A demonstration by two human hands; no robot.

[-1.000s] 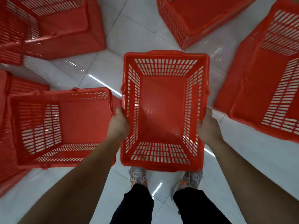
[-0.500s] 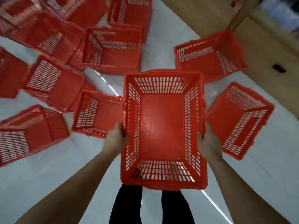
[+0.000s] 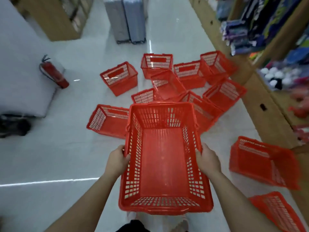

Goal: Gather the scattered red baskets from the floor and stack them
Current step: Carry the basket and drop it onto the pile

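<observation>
I hold one empty red basket (image 3: 163, 161) upright in front of me, above the floor. My left hand (image 3: 117, 160) grips its left rim and my right hand (image 3: 208, 160) grips its right rim. Several more red baskets lie scattered on the white floor beyond it, some tipped on their sides: one just left of the held basket (image 3: 107, 122), one farther back (image 3: 119, 77), a cluster in the middle (image 3: 189, 76), and two at the right (image 3: 260, 163) (image 3: 277, 213).
A red fire extinguisher (image 3: 54, 72) leans at the left by a grey platform. Grey suitcases (image 3: 127, 19) stand at the far end of the aisle. Wooden shelving with goods (image 3: 270, 52) runs along the right; a cardboard-coloured unit (image 3: 55, 19) stands far left.
The view has risen from looking straight down to looking along the aisle; the held basket came up with both hands still on its rims, and the floor baskets now appear farther away.
</observation>
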